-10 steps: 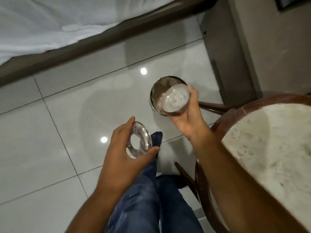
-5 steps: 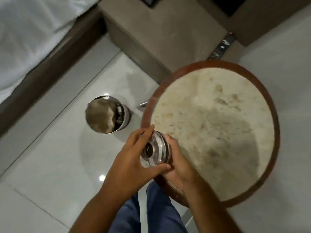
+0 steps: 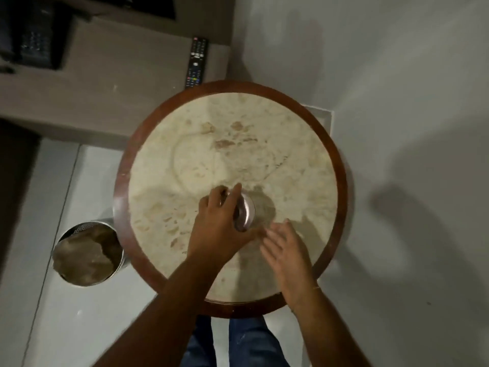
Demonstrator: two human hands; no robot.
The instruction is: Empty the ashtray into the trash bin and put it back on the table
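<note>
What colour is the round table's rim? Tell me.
Dark reddish-brown wood; the table's rim rings a pale beige, mottled stone top. Only the head view shows it.

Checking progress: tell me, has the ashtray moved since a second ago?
Yes. The ashtray went from above the bin to the table, left hand on it.

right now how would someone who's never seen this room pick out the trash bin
Find the round table with the dark wooden rim. On the pale floor just off its left edge stands the trash bin, a shiny open metal cylinder lined with a crumpled brownish bag, the only container down there.
</note>
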